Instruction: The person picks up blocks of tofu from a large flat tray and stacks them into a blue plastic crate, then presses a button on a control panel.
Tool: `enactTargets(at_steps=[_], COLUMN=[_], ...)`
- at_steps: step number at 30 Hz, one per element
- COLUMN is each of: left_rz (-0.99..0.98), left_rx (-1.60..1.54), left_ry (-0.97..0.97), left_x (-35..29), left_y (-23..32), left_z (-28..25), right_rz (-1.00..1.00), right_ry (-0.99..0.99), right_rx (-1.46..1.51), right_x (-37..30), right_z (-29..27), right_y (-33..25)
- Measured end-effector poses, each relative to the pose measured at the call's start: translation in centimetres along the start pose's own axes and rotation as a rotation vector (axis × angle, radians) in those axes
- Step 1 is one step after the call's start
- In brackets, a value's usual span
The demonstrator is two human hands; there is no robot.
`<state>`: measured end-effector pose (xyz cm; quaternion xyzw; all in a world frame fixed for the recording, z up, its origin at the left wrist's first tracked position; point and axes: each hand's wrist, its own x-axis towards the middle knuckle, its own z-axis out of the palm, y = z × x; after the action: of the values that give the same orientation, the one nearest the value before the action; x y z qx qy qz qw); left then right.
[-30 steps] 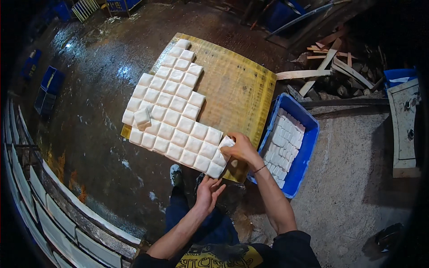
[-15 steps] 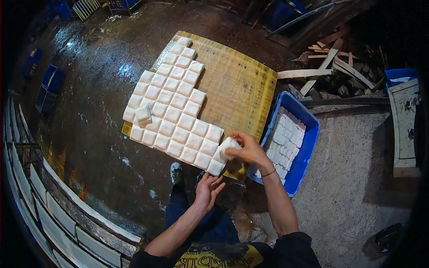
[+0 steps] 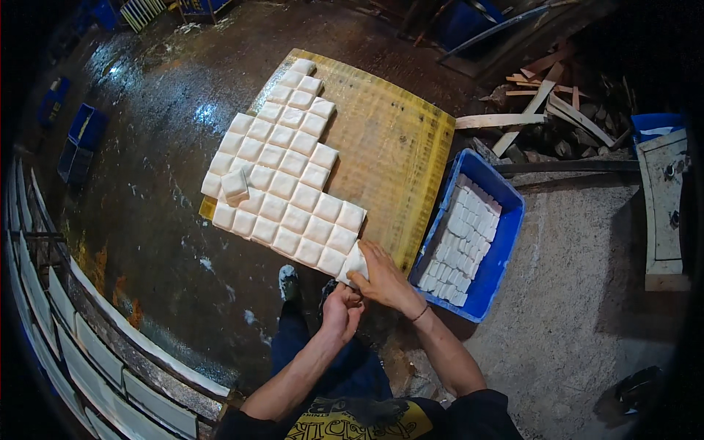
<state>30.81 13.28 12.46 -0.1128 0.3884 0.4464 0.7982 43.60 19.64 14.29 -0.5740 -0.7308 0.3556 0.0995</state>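
Note:
White, square, pillow-like tofu blocks (image 3: 286, 191) lie in close rows over the left and near part of a yellowish board (image 3: 389, 139). My right hand (image 3: 383, 280) is closed over the tofu block (image 3: 353, 264) at the near right corner of the rows, fingers along its far right side and thumb on its near side. Just below that corner is my left hand (image 3: 342, 314), its fingers curled in at the board's near edge; whether anything is in them is hidden. One loose tofu block (image 3: 235, 185) rests tilted on top of the others at the left.
A blue crate (image 3: 506, 253) with many more white blocks (image 3: 462, 238) stands against the board's right side. Scrap wood (image 3: 539, 110) lies beyond it. Small blue crates (image 3: 82, 139) sit on the wet floor (image 3: 158, 220) at left, and a curved rack (image 3: 95, 345) runs along the lower left.
My right hand has moved down and left with the block, from above the rows' right edge to the near corner. My left hand's spread fingers have curled in.

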Motion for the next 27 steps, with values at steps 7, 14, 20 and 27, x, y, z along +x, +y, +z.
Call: enactTargets(at_steps=[7,14,20,27], left_rz=[-0.023,0.01,0.086,0.116], left_rx=[0.042,0.134,0.328,0.284], left_ry=[0.014,0.083,0.334,0.439], left_x=[-0.2,1.0,3.0,4.6], left_y=[0.3,0.0,-1.4,-2.1], left_z=[0.2,-0.2,0.1,-0.5], right_rz=[-0.003,0.16,0.547,0.599], right_ry=[-0.132,-0.101,0.227,0.32], right_rx=[0.035,0.835,0.818,0.486], right_x=[2.2,-0.4,-8.1,-8.7], right_z=[-2.2,-4.6,-8.5,-0.5], right_y=[1.5,6.3,14.5,22.4])
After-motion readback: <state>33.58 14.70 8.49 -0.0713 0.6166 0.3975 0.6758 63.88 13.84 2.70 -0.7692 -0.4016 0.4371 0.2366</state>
